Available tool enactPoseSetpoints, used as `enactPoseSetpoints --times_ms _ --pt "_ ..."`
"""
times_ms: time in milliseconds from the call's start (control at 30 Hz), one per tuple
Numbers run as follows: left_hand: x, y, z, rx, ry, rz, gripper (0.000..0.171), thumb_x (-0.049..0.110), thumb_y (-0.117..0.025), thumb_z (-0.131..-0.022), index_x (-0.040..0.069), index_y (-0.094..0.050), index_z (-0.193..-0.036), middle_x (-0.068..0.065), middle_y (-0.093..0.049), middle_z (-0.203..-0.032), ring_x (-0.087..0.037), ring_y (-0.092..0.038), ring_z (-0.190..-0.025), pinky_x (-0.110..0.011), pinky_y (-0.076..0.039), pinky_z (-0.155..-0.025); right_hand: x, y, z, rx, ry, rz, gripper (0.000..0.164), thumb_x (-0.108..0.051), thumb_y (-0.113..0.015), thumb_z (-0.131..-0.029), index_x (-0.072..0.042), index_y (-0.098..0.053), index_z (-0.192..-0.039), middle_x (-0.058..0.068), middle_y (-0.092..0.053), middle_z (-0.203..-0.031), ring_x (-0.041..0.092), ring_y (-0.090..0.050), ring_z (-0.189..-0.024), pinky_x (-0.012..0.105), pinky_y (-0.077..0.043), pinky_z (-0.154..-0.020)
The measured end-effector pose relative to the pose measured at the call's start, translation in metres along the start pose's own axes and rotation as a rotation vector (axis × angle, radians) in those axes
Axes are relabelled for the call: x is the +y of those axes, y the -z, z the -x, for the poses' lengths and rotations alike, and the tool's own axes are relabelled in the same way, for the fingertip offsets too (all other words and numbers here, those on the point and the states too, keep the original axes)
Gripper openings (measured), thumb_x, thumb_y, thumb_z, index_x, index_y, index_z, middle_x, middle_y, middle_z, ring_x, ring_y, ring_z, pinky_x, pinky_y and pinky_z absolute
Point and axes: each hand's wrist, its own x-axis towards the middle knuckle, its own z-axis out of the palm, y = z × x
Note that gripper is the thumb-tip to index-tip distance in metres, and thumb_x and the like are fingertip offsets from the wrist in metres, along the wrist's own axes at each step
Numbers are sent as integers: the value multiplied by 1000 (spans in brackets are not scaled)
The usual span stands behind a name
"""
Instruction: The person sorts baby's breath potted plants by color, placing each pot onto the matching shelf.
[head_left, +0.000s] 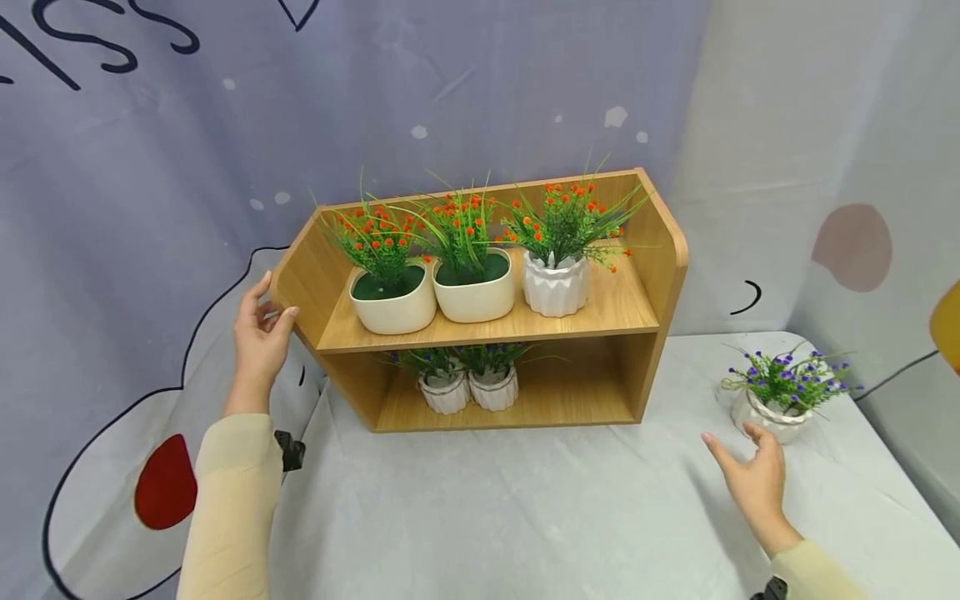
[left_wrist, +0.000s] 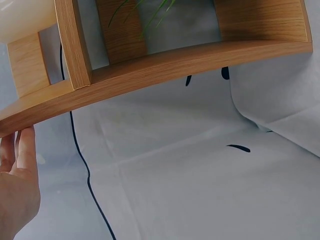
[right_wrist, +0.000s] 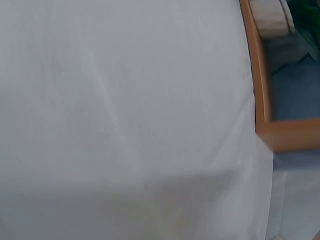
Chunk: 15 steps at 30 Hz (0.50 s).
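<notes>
My left hand (head_left: 260,346) rests its fingertips against the outer left side of a two-level wooden shelf (head_left: 487,337); in the left wrist view straight fingers (left_wrist: 29,150) touch the board. At the right, my right hand (head_left: 756,483) is held with thumb and fingers spread, just in front of a white pot with purple flowers (head_left: 780,408). Whether a fingertip touches that pot, I cannot tell. On the upper level stand two smooth cream pots (head_left: 393,308) (head_left: 476,296) and a fluted white pot (head_left: 557,287), all with orange-red flowers. Two small white pots (head_left: 446,393) (head_left: 495,389) sit below.
A white cloth covers the table (head_left: 480,508), whose right edge runs past the purple-flowered pot. Behind hangs a patterned curtain (head_left: 480,92). The right wrist view shows mostly white cloth (right_wrist: 125,100) and a shelf edge (right_wrist: 257,75).
</notes>
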Motion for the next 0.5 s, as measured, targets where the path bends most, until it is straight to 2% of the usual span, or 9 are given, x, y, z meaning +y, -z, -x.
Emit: enactPoseSetpoints --times_ms 167,367,500 --pt "-3 1 -1 -2 -8 21 59 -7 -54 -91 12 -38 -145 12 -46 -107 2 -52 -87 -5 -44 -75 12 19 -14 47 -86 59 71 -22 -74 -79 14 -40 -130 34 -40 -128 49 -34 -120 58 -27 -102" --pt "-5 3 -3 -2 -11 15 60 -8 -55 -90 11 -39 -144 14 -47 -107 2 -53 -86 -5 -44 -73 24 35 -29 112 -146 86 78 -22 -74 -78 14 -32 -133 35 -35 -129 48 -30 -121 57 -26 -101" --pt "-6 2 -5 -13 -12 3 62 -7 -56 -90 14 -39 -145 15 -48 -106 3 -54 -85 -5 -44 -73 32 44 -42 104 -198 81 86 -24 -72 -79 10 -23 -140 34 -30 -135 49 -26 -126 57 -23 -106"
